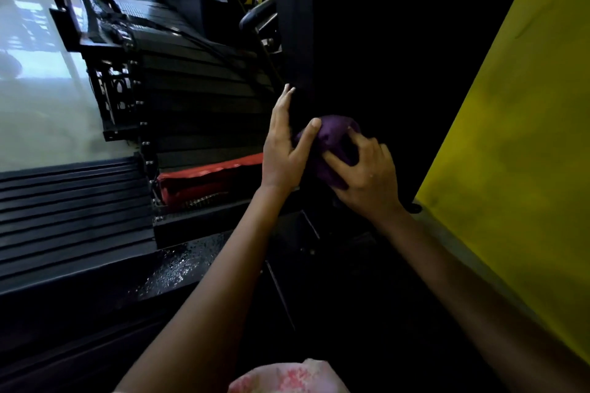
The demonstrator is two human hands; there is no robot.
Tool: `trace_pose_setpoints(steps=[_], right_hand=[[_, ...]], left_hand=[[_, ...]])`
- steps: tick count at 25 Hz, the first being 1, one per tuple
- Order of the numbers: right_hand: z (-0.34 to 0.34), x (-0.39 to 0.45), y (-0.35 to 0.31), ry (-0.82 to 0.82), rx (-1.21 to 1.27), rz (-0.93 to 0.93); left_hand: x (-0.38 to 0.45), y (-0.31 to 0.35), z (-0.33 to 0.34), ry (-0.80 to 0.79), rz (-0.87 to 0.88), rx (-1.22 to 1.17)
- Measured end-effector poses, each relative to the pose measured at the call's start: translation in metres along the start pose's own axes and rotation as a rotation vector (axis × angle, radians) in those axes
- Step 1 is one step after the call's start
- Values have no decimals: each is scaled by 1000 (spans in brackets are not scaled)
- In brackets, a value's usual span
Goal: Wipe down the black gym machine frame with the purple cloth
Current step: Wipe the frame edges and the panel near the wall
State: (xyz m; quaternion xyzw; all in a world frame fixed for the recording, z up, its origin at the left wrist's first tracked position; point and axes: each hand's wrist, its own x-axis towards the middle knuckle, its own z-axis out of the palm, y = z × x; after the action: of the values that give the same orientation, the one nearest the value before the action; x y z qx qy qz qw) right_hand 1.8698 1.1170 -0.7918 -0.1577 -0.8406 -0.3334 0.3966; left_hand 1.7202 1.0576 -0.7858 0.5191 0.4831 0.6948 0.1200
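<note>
Mid-wipe, the right hand (367, 175) grips the bunched purple cloth (332, 140) against the black metal machine frame (295, 41) while the open left hand (284, 150) steadies it, so the next stroke likely needs firm pressure along the upright.

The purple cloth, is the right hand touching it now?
Touching. The head view shows the right hand gripping the bunched purple cloth, its fingers pressed into the fabric.

The black gym machine frame (295, 25) carries a stack of black weight plates (204, 99), with a red plate (204, 179) lowest in the stack.
</note>
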Motion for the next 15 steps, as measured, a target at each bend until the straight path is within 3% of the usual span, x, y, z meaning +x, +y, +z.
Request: trace_pose_setpoints(steps=[6,11,15], right_hand=[[26,-75,-32,-210,-6,113],[39,-113,-42,-419,-20,130],[41,-135,-55,-728,70,208]], left_hand=[[-9,-20,-3,-128,-239,20],[-7,-24,-4,-152,-252,42],[-4,-26,-7,-206,-261,50]])
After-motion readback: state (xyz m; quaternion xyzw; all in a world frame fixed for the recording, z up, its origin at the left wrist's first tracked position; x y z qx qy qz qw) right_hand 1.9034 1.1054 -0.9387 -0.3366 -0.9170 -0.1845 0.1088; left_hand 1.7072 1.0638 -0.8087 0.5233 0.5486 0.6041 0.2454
